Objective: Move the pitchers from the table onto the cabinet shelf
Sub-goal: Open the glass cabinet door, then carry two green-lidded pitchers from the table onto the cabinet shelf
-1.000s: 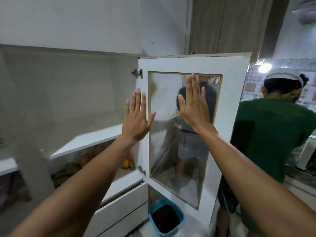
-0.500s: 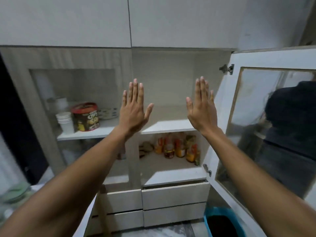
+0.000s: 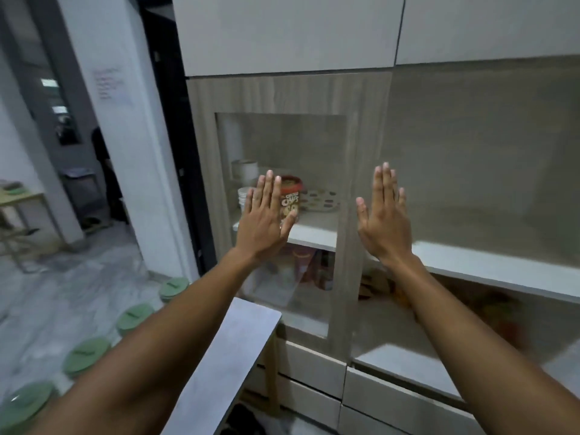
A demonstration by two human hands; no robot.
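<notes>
Several clear pitchers with green lids [image 3: 135, 315] stand in a row at the lower left, partly hidden behind my left forearm, beside the grey table top [image 3: 226, 356]. My left hand [image 3: 265, 221] is raised flat with fingers apart, in front of the cabinet's glass-fronted left compartment, and holds nothing. My right hand [image 3: 384, 221] is raised the same way before the open right compartment, just above its bare white cabinet shelf [image 3: 486, 265]. Neither hand touches a pitcher.
Behind the glass door [image 3: 282, 152] sit a red snack tin [image 3: 290, 199], stacked white cups [image 3: 244, 196] and a patterned plate [image 3: 320, 200]. Jars fill the lower shelf. Drawers [image 3: 314, 372] lie below. A doorway at left shows a wooden table [image 3: 18, 199].
The view has swung left, from the open cabinet door and a person in green to the cabinet's left side and the pitchers. Both hands stay raised and open.
</notes>
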